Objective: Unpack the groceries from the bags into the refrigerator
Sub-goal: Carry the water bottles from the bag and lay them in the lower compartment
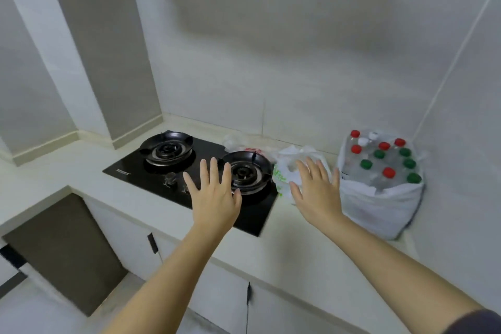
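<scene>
Both hands are raised above the pale stone countertop with fingers straight and spread, holding nothing. The left hand hovers over the front edge of the black glass two-burner gas stove, in front of its right burner. The right hand hovers just to the right of the stove, in front of a small crumpled white plastic bag with green print; whether its fingertips touch that bag cannot be told.

The groceries sit toward the countertop's right end. A large white plastic bag stands upright in the back right corner, against the tiled wall, open at the top and packed with clear plastic bottles with red, green and white caps. The small bag lies between it and the stove. Another crumpled thin plastic bag with red markings lies along the back edge, behind the right burner. White cabinet doors with dark handles run below the counter's front edge.
</scene>
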